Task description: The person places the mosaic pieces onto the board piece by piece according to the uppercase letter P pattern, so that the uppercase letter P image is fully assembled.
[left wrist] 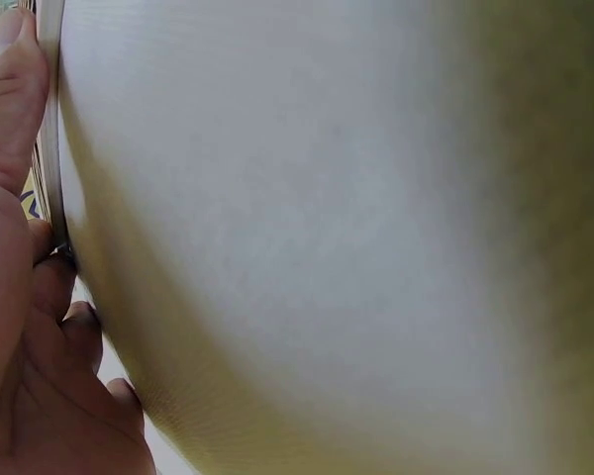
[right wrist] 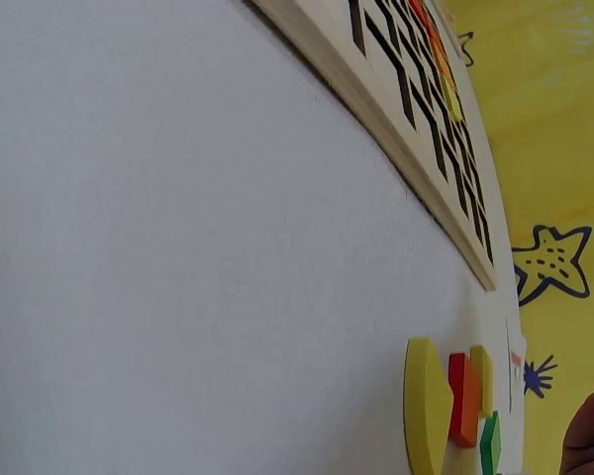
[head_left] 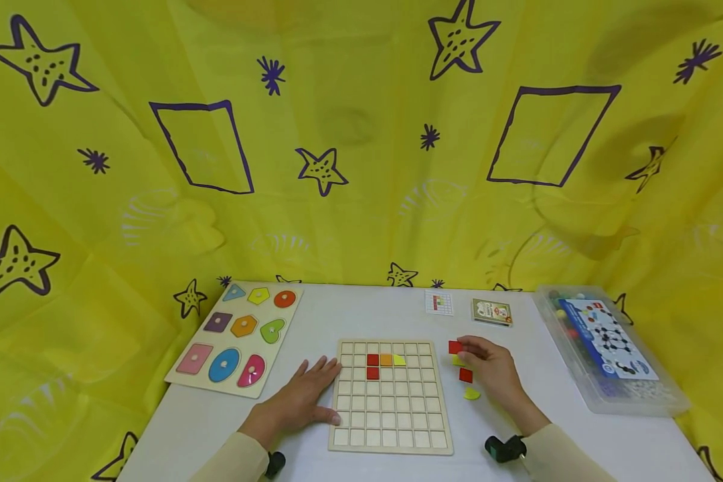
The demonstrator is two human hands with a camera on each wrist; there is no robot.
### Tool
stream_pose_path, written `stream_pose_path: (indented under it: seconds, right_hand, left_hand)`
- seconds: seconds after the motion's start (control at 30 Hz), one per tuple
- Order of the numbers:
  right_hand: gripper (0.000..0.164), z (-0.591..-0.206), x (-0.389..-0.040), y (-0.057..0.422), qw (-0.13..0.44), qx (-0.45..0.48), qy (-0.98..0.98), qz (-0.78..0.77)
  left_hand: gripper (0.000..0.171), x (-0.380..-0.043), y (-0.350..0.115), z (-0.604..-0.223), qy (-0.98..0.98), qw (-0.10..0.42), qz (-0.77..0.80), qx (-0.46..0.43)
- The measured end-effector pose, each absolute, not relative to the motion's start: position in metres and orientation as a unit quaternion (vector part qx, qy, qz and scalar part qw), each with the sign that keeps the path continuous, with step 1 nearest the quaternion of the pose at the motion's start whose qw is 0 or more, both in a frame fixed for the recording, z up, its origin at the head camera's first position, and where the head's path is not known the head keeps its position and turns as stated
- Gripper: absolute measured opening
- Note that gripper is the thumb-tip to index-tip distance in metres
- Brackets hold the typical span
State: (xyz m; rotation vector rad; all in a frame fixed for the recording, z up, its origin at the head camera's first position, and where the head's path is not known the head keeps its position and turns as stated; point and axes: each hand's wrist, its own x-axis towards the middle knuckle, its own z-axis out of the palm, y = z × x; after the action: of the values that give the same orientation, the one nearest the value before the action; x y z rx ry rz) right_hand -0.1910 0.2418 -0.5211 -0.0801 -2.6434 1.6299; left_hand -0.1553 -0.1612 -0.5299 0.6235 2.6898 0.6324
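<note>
A wooden grid board lies flat in front of me, with a few red tiles, an orange tile and a yellow piece in its upper cells. Along its left edge rests my left hand, fingers extended and thumb touching the frame. Right of the board, my right hand pinches a red square tile. Below those fingers lie another red tile and a rounded yellow piece. The right wrist view also shows a green piece, partly cut off.
A shape puzzle board with knobbed pieces lies at the left. Behind the grid board are a pattern card and a small card box. A clear plastic case stands at the right, before a yellow curtain.
</note>
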Motion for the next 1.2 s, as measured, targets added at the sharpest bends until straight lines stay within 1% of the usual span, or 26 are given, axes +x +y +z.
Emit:
stream_pose_path:
  seconds: [0.27,0.4,0.7,0.9,1.2]
  right_hand:
    - [0.026,-0.519,-0.19,0.219,0.046,0.011,-0.842,0.537]
    - [0.026,-0.52,-0.188,0.209,0.049,0.018,-0.839,0.542]
    - [0.027,-0.52,-0.186,0.18,0.012,0.018,-0.819,0.573]
    - [0.025,-0.524,-0.183,0.16,0.006,0.03,-0.81,0.585]
    - [0.02,-0.53,-0.174,0.134,-0.012,0.053,-0.805,0.591]
  left_hand:
    - [0.108,-0.156,-0.161,-0.529,0.937,0.149,0.219,0.226]
    - [0.107,-0.156,-0.161,-0.528,0.937,0.15,0.221,0.227]
    - [0.107,-0.156,-0.16,-0.526,0.936,0.153,0.222,0.227]
    - [0.108,-0.156,-0.159,-0.527,0.939,0.158,0.216,0.217]
    - [0.107,-0.155,-0.162,-0.528,0.936,0.15,0.22,0.231]
